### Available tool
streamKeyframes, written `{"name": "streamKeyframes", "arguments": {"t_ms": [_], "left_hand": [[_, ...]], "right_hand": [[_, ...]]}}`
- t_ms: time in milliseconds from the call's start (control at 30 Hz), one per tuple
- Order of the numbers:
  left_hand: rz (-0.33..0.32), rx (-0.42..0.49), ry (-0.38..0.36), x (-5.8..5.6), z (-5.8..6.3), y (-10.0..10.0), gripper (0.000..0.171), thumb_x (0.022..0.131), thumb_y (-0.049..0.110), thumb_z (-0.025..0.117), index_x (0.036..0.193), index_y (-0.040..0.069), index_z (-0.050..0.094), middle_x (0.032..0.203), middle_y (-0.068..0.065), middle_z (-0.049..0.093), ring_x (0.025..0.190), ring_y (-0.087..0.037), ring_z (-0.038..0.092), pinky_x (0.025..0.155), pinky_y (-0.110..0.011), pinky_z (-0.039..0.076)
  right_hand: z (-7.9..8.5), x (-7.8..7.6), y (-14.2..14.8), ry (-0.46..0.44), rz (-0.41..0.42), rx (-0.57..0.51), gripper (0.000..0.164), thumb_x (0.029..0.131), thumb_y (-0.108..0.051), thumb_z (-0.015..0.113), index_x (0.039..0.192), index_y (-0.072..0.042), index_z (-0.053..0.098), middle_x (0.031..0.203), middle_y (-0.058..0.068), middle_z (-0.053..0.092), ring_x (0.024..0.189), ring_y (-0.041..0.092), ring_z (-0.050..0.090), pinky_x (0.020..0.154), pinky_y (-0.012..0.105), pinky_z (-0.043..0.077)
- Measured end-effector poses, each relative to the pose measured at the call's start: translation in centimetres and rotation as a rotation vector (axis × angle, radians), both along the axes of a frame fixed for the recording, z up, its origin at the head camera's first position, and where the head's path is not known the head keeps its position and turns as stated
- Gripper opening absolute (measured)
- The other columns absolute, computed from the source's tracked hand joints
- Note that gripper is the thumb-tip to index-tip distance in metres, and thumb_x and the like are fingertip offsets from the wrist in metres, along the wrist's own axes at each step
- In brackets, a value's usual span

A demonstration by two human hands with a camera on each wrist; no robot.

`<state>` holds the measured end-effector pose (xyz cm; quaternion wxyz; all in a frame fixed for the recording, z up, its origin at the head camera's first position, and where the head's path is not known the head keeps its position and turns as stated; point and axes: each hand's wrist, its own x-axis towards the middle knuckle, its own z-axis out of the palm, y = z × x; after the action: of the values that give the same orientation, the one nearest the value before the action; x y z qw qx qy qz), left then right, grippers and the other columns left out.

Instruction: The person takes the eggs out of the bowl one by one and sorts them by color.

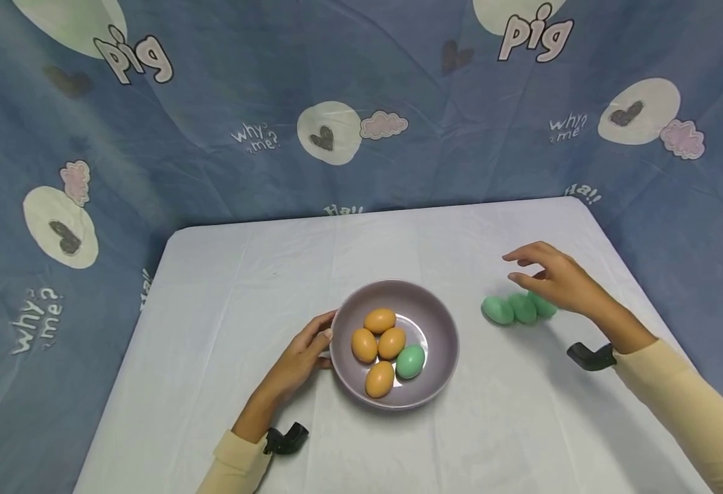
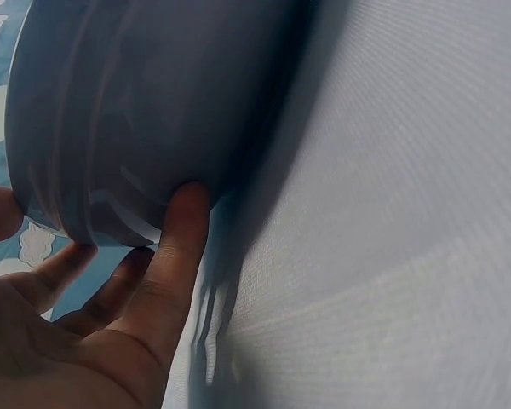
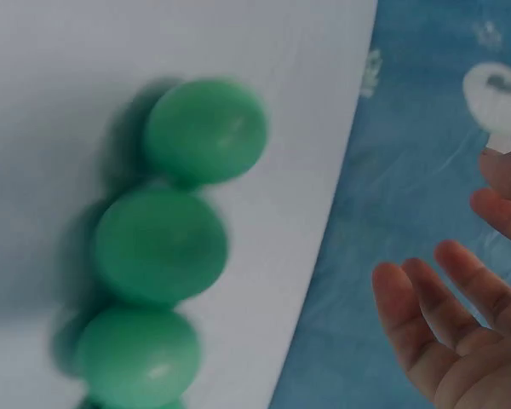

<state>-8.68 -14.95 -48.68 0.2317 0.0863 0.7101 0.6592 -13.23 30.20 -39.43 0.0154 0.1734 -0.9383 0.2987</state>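
A mauve bowl stands on the table with several orange eggs and one green egg inside. At its left side, my left hand rests its fingertips against the outer wall. The left wrist view shows these fingers spread along the wall, from the rim down towards the base. To the right of the bowl, several green eggs lie in a row, touching. My right hand is raised over the far end of this row, its fingers loosely bent and holding nothing, partly hiding the last egg.
A white cloth covers the table. Behind and around it hangs a blue printed curtain. The table's right edge runs close to the green eggs. Each wrist carries a black strap mount.
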Motion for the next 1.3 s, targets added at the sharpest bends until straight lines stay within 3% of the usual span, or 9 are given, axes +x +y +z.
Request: {"name": "streamKeyframes", "arguments": {"t_ms": [333, 567, 767, 900, 1100, 1300], "left_hand": [[-0.013, 0.006, -0.016, 0.5, 2.0, 0.3, 0.043, 0.101, 0.025, 0.039, 0.143, 0.020, 0.033, 0.149, -0.005, 0.031, 0.124, -0.032, 0.043, 0.083, -0.038, 0.054], [-0.005, 0.017, -0.011, 0.2, 0.3, 0.1, 0.043, 0.099, 0.036, 0.042, 0.141, 0.026, 0.036, 0.147, -0.003, 0.034, 0.122, -0.030, 0.046, 0.082, -0.035, 0.055], [0.017, 0.013, 0.010, 0.2, -0.1, 0.0, 0.045, 0.096, 0.042, 0.047, 0.138, 0.030, 0.039, 0.144, 0.000, 0.037, 0.119, -0.027, 0.049, 0.080, -0.036, 0.056], [0.015, 0.009, 0.015, 0.1, 0.0, 0.0, 0.044, 0.097, 0.040, 0.046, 0.138, 0.029, 0.039, 0.145, 0.000, 0.037, 0.118, -0.026, 0.049, 0.079, -0.035, 0.056], [0.016, 0.019, 0.020, 0.1, -0.1, -0.1, 0.046, 0.097, 0.040, 0.047, 0.139, 0.026, 0.038, 0.145, -0.003, 0.037, 0.118, -0.027, 0.049, 0.079, -0.036, 0.056], [0.007, 0.022, 0.020, -0.1, -0.3, -0.2, 0.047, 0.095, 0.044, 0.047, 0.139, 0.028, 0.039, 0.145, -0.002, 0.036, 0.119, -0.027, 0.049, 0.080, -0.037, 0.056]], "right_hand": [[1.5, -0.5, -4.8, 0.002, 0.229, -0.067, 0.036, 0.084, -0.015, 0.070, 0.119, -0.014, 0.061, 0.116, 0.002, 0.057, 0.103, 0.021, 0.058, 0.075, 0.030, 0.056], [1.9, -0.7, -8.2, -0.072, 0.398, -0.118, 0.038, 0.083, -0.015, 0.071, 0.119, -0.018, 0.060, 0.117, 0.000, 0.057, 0.101, 0.012, 0.055, 0.076, 0.024, 0.055], [1.9, -1.0, -10.6, -0.135, 0.513, -0.116, 0.036, 0.084, -0.013, 0.069, 0.119, -0.021, 0.060, 0.117, -0.003, 0.057, 0.104, 0.017, 0.056, 0.078, 0.022, 0.054], [2.1, -1.2, -11.9, -0.151, 0.593, -0.055, 0.035, 0.087, -0.018, 0.066, 0.121, -0.021, 0.059, 0.116, -0.003, 0.056, 0.103, 0.018, 0.056, 0.078, 0.020, 0.054], [2.4, -1.4, -13.7, -0.188, 0.663, 0.077, 0.035, 0.088, -0.021, 0.064, 0.122, -0.023, 0.058, 0.113, -0.007, 0.054, 0.097, 0.006, 0.057, 0.080, 0.025, 0.054], [2.4, -1.3, -15.1, -0.218, 0.733, 0.116, 0.035, 0.087, -0.018, 0.063, 0.121, -0.023, 0.059, 0.114, -0.005, 0.056, 0.104, 0.015, 0.056, 0.086, 0.027, 0.052]]}}
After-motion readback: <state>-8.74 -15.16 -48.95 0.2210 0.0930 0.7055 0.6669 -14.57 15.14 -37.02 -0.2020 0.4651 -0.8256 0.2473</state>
